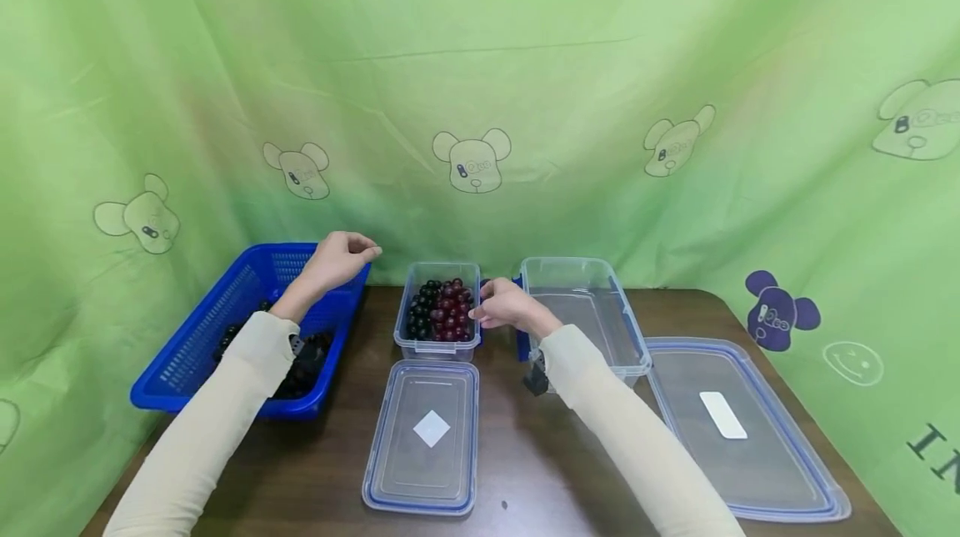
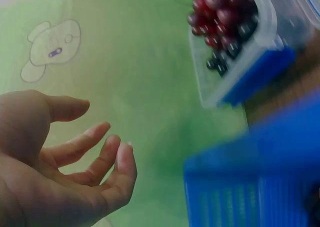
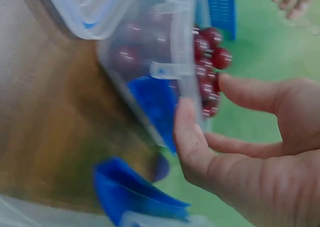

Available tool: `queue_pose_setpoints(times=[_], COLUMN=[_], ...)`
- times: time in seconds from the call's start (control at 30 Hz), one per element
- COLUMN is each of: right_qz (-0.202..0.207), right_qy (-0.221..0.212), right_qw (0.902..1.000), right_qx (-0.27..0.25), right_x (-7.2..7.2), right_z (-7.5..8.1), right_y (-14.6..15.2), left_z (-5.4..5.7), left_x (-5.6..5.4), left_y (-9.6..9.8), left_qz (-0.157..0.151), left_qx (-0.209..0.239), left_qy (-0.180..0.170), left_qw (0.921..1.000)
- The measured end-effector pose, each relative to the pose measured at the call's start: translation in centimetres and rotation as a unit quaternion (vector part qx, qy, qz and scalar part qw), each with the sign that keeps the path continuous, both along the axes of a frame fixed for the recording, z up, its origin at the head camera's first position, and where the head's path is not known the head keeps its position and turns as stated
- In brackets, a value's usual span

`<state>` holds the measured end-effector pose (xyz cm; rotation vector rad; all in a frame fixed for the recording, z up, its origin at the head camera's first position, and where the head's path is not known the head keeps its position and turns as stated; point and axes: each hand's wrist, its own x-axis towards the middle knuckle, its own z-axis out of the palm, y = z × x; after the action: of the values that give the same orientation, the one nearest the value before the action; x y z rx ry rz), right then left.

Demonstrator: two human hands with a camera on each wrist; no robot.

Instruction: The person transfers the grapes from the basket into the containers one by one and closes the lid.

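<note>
A small clear food container [image 1: 438, 348] holds a bunch of dark grapes [image 1: 422, 309] beside a bunch of red grapes [image 1: 452, 312]. My right hand [image 1: 506, 303] grips its right wall, the thumb inside the rim at the red grapes and the fingers outside by a blue latch [image 3: 152, 104]. To the left, my left hand [image 1: 337, 260] hovers over the far right corner of a blue basket [image 1: 240, 291]. Its fingers [image 2: 110, 159] curl loosely, with nothing in them. More dark grapes [image 1: 307, 366] lie in the basket, partly hidden by the left forearm.
A larger clear container [image 1: 581, 303] without a lid stands right of the small one, blue latches hanging at its left side. The small lid [image 1: 427, 470] lies flat in front on the brown table [image 1: 525, 470]. The larger lid [image 1: 772, 470] lies at the right. A green curtain [image 1: 480, 62] hangs behind.
</note>
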<state>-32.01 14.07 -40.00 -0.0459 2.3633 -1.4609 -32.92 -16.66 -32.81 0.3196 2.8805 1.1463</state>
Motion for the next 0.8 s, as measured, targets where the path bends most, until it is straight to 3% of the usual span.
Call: queue_pose_setpoints(times=[0.3,0.47,0.8], right_qz=[0.065,0.053,0.034], right_qy=[0.05,0.069,0.117], right_qw=[0.9955,0.9925,0.9869], right_qx=[0.049,0.086,0.106], right_x=[0.6,1.2,2.7], right_z=[3.3,4.3,5.6], right_y=[4.1,8.0,15.7], left_z=[0.1,-0.3,-1.3], left_x=[0.5,0.9,0.8], left_y=[-4.3,-6.8,-10.8], left_qz=[0.003,0.009,0.019], left_qx=[-0.091,-0.127,-0.146], left_qy=[0.029,0.009,-0.04], left_qw=[0.9954,0.9918,0.9882])
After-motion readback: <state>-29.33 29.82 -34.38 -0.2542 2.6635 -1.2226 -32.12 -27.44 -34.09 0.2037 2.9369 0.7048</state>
